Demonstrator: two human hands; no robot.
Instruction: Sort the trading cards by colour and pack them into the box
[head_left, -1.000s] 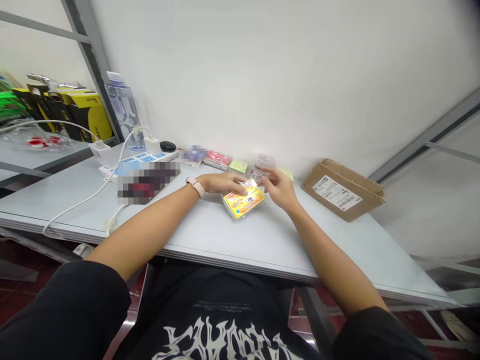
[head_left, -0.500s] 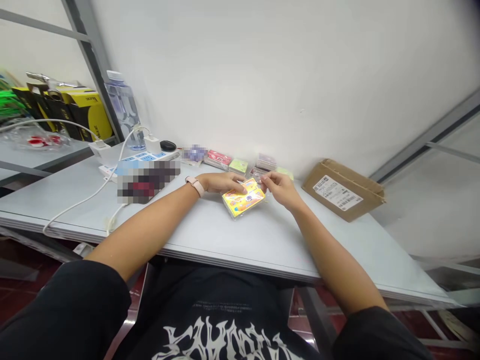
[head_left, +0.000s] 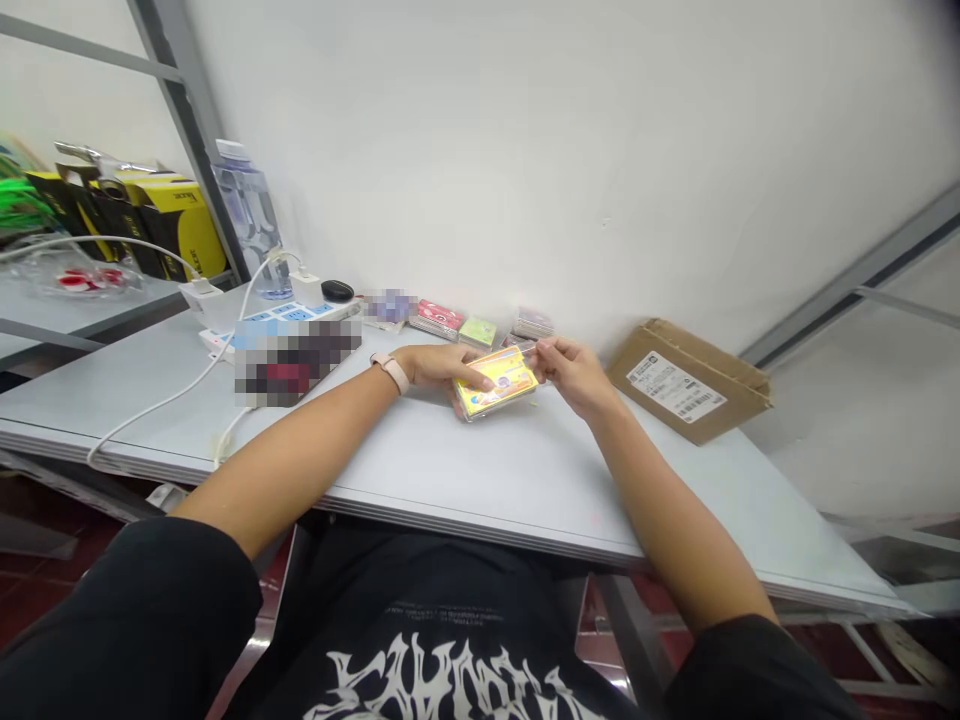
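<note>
A yellow packet (head_left: 499, 382) in clear plastic wrap is held just above the table (head_left: 450, 470). My left hand (head_left: 442, 366) is closed on its left side, with the thumb lying on the printed face. At the packet's upper right, my right hand (head_left: 568, 368) pinches a bit of the clear wrap (head_left: 530, 350), which stretches out from the packet. Behind them, along the wall, lie a red pack (head_left: 437, 317), a green pack (head_left: 478, 331) and a dull pink stack (head_left: 533, 321).
A cardboard box (head_left: 688, 385) leans at the right. To the left are a power strip (head_left: 292, 318) with white cables, a water bottle (head_left: 251, 225), a black oval object (head_left: 337, 291) and a blurred dark item (head_left: 300, 362). Yellow-black boxes (head_left: 176, 225) fill the shelf.
My right hand has moved a little to the right, drawing the wrap away from the packet. The packet has shifted slightly right and up, and tilted to a flatter angle.
</note>
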